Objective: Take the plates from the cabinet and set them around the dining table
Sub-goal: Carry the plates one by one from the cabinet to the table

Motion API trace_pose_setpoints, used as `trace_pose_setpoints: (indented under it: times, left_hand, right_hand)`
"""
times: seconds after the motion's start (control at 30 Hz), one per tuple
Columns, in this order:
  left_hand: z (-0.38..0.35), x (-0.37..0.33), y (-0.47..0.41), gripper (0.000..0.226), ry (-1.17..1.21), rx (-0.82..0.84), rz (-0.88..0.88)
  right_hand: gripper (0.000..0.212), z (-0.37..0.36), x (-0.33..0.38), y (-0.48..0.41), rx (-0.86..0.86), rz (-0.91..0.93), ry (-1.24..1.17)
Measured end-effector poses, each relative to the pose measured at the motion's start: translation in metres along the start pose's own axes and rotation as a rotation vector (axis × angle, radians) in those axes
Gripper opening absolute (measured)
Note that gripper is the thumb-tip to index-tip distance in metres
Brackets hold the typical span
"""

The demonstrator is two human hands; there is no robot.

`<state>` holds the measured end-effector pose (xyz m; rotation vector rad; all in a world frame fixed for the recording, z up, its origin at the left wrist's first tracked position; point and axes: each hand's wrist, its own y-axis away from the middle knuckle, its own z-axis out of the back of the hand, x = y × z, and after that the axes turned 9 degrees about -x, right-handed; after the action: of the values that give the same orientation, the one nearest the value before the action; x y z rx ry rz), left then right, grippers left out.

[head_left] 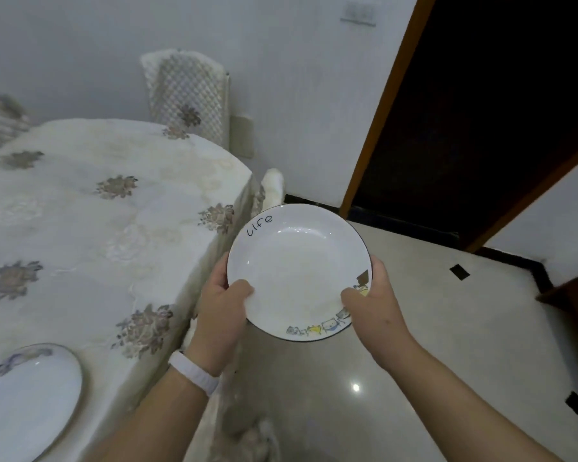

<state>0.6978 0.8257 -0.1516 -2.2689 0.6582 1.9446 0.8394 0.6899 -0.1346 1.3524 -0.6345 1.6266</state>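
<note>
Here, both hands, left [219, 305] and right [377, 301], grip white plate [297, 261] lettered "Life", beside dining table [97, 211].

Plates: two, a cartoon-rimmed plate [299, 271] held in the air past the tabletop's right edge, a second plate [27, 401] lying at its near edge
Hands: two, left hand [219, 315] and right hand [377, 305], both gripping the cartoon-rimmed plate
Tables: one dining table [80, 228]
Chairs: one covered chair [187, 95], at the far edge
Wristbands: one white wristband [194, 371]
Black floor insets [459, 272]: two
</note>
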Motion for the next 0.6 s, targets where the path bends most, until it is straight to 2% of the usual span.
trace_pose_setpoints:
  times: [0.37, 0.6]
  left_hand:
    - [0.068, -0.013, -0.072, 0.063, 0.154, -0.355, 0.011]
    - [0.084, -0.011, -0.127, 0.061, 0.121, -0.608, -0.003]
  right_hand:
    - [0.059, -0.130, 0.040, -0.077, 0.353, 0.054, 0.077]
    - [0.057, -0.204, 0.046, -0.139, 0.562, 0.148, 0.199]
